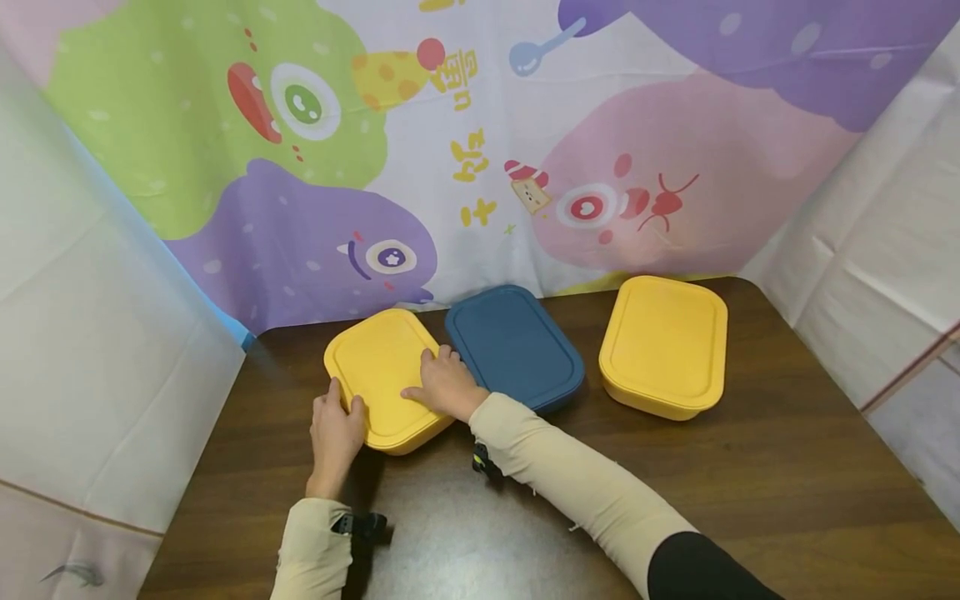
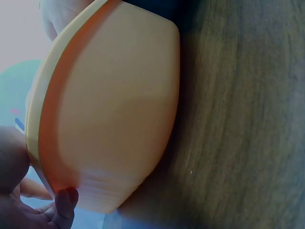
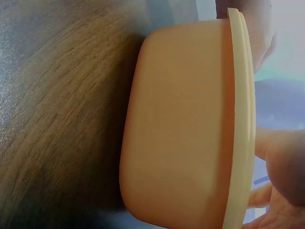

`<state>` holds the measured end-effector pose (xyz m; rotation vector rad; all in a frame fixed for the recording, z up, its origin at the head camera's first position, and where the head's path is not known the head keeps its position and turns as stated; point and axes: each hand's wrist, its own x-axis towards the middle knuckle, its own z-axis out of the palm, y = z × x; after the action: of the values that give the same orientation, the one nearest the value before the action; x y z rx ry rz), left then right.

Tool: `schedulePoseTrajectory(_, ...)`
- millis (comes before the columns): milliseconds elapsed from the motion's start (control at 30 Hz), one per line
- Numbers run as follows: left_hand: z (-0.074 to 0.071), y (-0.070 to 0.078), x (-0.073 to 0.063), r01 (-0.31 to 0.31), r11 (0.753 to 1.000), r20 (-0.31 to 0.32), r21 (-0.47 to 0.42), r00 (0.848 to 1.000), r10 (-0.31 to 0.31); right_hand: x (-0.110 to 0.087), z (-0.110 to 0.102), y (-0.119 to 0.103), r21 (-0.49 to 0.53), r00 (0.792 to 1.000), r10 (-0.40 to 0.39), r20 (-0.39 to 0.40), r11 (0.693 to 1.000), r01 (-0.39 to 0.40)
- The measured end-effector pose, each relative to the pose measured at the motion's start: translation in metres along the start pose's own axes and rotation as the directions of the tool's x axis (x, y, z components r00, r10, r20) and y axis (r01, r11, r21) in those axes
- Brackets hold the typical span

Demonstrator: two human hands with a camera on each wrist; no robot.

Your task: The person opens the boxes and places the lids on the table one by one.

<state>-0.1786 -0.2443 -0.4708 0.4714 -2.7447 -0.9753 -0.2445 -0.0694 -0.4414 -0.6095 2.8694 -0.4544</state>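
Note:
A yellow lidded food container point(image 1: 378, 371) sits at a slant on the left part of the table, between both hands. My left hand point(image 1: 337, 429) grips its left edge, with the thumb near the lid's rim. In the left wrist view, fingertips point(image 2: 64, 205) curl below that rim. My right hand point(image 1: 448, 385) holds the opposite edge, its thumb lying on the lid and its fingers at the right rim. Beyond the rim, the right wrist view shows part of these fingers point(image 3: 262, 200). A blue lidded container point(image 1: 517, 346) is close beside the right hand.
Another yellow lidded container point(image 1: 663, 346) stands at the right on the brown wooden table point(image 1: 712, 508). Behind the table's far edge hangs a printed cloth point(image 1: 480, 242) with cartoon figures. Pale fabric walls point(image 1: 97, 317) rise on both sides.

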Motion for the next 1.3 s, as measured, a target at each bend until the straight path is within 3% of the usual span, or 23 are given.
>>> schedulePoseTrajectory(233,-0.001,0.000,0.001,0.012,1.000,0.001,-0.027,1.000,-0.012,0.003,-0.001,-0.001,-0.002,1.000,0.012,0.006,1.000,-0.012)
schedulePoseTrajectory(467,0.001,-0.004,0.000,0.012,0.998,-0.007,-0.069,1.000,-0.013,0.000,0.000,0.001,0.068,1.000,0.021,0.004,0.997,-0.022)
schedulePoseTrajectory(1000,-0.003,-0.005,0.008,-0.024,0.998,-0.037,-0.065,0.999,0.022,-0.002,-0.003,0.003,0.082,0.999,-0.013,-0.049,0.996,0.017)
schedulePoseTrajectory(1300,-0.011,-0.006,0.009,-0.053,0.995,-0.044,-0.082,0.998,0.049,-0.010,-0.007,0.002,0.191,1.000,0.016,-0.024,0.982,-0.011)
